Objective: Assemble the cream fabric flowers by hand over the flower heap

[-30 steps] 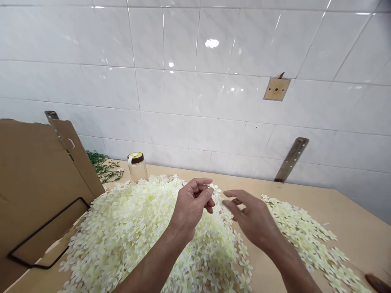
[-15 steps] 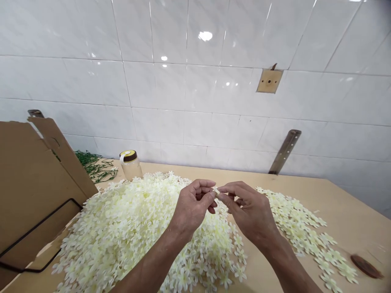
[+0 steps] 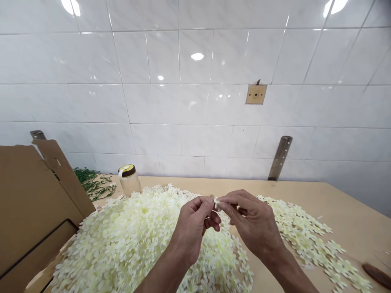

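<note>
A small white artificial flower (image 3: 216, 202), mostly covered by fingertips, is held between my two hands above the table. My left hand (image 3: 192, 221) pinches at its left side with thumb and forefinger, the other fingers curled loosely below. From the right, my right hand (image 3: 256, 221) grips it between thumb and forefinger. Under and left of my hands spreads a large heap of loose cream-white fabric flowers (image 3: 131, 236). A thinner band of similar flowers (image 3: 302, 228) lies to the right of my right hand.
A clear jar with a yellow and brown lid (image 3: 130, 183) stands behind the heap. Green stems (image 3: 91, 183) lie at the back left, near a cardboard box (image 3: 33, 207). A metal bracket (image 3: 280, 158) rises at the wall. A brown oval object (image 3: 377, 274) sits at the right.
The camera has tilted up, so the scene sits lower in view. My left thumb and forefinger have closed together against the flower, which shows slightly more between my fingertips.
</note>
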A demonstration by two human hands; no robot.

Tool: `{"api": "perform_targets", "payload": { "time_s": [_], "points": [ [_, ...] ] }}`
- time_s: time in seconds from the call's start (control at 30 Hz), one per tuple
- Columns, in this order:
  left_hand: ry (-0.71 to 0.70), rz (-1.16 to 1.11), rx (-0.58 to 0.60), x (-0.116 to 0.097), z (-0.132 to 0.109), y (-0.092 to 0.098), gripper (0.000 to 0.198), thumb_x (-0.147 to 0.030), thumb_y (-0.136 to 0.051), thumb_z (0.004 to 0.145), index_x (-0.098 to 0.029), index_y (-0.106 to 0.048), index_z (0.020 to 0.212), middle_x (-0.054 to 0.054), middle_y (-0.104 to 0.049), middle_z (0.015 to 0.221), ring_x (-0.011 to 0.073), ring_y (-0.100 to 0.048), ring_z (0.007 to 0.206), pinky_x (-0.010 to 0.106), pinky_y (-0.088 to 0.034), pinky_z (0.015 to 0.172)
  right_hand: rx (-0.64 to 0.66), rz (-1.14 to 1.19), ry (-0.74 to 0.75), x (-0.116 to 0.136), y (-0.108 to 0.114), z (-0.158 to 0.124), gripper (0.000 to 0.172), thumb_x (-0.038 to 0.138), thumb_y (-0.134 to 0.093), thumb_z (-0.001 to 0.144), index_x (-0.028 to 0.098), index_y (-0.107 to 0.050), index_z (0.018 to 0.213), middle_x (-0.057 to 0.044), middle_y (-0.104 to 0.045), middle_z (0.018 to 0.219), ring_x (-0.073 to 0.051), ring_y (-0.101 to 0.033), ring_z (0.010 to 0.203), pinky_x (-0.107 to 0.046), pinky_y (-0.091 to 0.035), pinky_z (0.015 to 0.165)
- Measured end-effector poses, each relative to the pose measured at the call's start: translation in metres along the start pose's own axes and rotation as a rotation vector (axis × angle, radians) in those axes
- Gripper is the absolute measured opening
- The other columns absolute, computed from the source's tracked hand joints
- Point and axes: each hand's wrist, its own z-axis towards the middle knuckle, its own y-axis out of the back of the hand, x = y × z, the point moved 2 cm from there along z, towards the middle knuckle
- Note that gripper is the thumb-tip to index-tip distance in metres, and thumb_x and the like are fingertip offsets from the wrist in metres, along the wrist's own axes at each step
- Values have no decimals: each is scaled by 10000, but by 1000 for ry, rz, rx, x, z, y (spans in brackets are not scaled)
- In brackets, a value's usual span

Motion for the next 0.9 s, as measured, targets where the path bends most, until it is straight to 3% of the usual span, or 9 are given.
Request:
{"api": "perform_targets", "payload": {
  "time_s": [0.23, 0.53, 0.7, 0.9],
  "points": [
    [-25, 26, -19, -5, -2, -1, 320, -432, -698, 836, -146, -615, 716, 24, -588, 597, 124, -532, 574, 255, -434, 560, -9, -42, -8, 5, 1, -1, 133, 290, -637, 918, 226, -751, 888, -52, -707, 879, -175, -662, 721, -290, -557, 595],
    [-48, 82, -39, -4, -4, -1, 318, -429, -681, 851, -131, -644, 747, 33, -603, 584, 122, -537, 540, 261, -444, 561, 19, -18, -33, 5, -2, -4, 150, 301, -613, 932, 226, -741, 909, -56, -709, 907, -158, -651, 674, -277, -567, 551],
    [-28, 88, -50, -6, -5, -3, 339, -442, -686, 840, -119, -646, 745, 48, -608, 586, 135, -563, 563, 260, -460, 558, -38, -78, 26, 7, -1, -2, 122, 278, -635, 919, 227, -738, 878, -41, -711, 870, -161, -662, 701, -275, -563, 582],
    [-53, 60, -93, -6, -4, -4, 323, -438, -724, 803, -133, -636, 750, 56, -640, 725, 133, -583, 580, 263, -473, 541, -83, -139, 66, 10, 0, -2, 115, 264, -637, 918, 229, -739, 880, -36, -717, 867, -156, -669, 709, -262, -552, 583]
  ]
}}
